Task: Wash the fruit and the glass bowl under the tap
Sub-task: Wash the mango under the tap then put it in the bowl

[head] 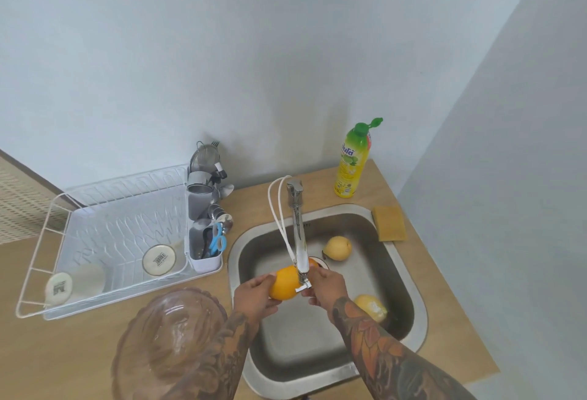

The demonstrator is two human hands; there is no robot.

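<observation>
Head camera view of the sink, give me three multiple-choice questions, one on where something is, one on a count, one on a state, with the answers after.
1. Where does the clear glass bowl stand?
A. On the wooden counter left of the steel sink
B. Inside the sink
C. In the white wire dish rack

2. How many fruits lie loose in the sink basin?
A. None
B. Two
C. Four

3. What holds the orange fruit beneath the chrome tap?
A. Nothing
B. Left hand alone
C. Both hands

Answers: 1 A, it sits on the counter beside the sink. 2 B, a pale yellow fruit and a yellow one. 3 C, the right hand grips its other end.
</observation>
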